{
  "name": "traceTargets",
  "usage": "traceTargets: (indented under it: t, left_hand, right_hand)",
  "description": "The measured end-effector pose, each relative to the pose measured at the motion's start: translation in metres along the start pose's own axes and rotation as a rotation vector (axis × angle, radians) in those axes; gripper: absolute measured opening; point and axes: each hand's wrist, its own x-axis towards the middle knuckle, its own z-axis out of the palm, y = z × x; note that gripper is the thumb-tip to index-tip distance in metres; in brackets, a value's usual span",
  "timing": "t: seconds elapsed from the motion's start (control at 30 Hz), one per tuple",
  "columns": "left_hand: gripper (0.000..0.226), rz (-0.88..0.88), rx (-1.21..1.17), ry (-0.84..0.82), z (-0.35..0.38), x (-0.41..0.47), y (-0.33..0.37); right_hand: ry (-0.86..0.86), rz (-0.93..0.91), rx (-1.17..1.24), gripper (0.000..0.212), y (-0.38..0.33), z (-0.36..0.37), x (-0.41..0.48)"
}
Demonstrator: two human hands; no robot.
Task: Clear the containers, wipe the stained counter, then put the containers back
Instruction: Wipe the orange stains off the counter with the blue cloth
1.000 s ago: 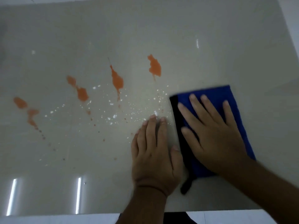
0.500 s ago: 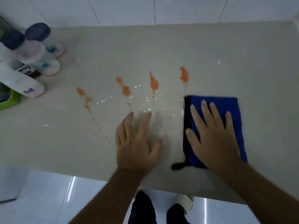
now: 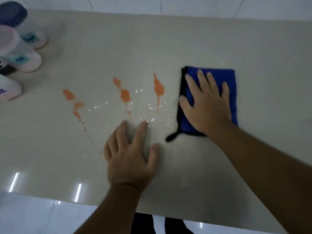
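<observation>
Counter (image 3: 168,39), containers (image 3: 22,53) edge-cropped left.

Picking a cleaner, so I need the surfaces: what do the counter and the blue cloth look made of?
Counter: apparently polished stone or glazed tile, since its beige near edge mirrors ceiling lights. Blue cloth: soft, matte, probably microfibre, folded, with black edging and a loop.

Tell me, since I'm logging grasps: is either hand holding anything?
Nothing is gripped. The right hand presses flat on the blue cloth; the left hand rests on the bare counter.
</observation>
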Motion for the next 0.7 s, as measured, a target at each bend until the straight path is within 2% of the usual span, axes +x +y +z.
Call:
traceTargets:
  t: [0.13, 0.33, 0.4, 0.53, 0.7]
  left_hand:
    - [0.063, -0.018, 0.004, -0.022, 0.000, 0.002, -0.001]
    - [0.066, -0.020, -0.006, -0.036, 0.000, 0.004, 0.000]
    - [0.067, -0.023, -0.002, -0.048, 0.001, 0.003, -0.001]
    - [0.068, -0.020, 0.011, -0.063, 0.000, 0.004, -0.001]
    - [0.067, -0.022, 0.020, -0.049, 0.001, 0.005, -0.001]
  right_hand:
    - [-0.008, 0.032, 0.010, 0.068, -0.005, 0.001, 0.023]
    - [-0.047, -0.013, -0.008, 0.071, -0.016, 0.016, -0.139]
    - [-0.055, 0.004, 0.008, 0.074, -0.016, 0.020, -0.163]
    - [-0.083, -0.004, 0.018, 0.072, -0.023, 0.012, -0.114]
    - [-0.026, -0.016, 0.031, 0.069, -0.024, -0.001, 0.018]
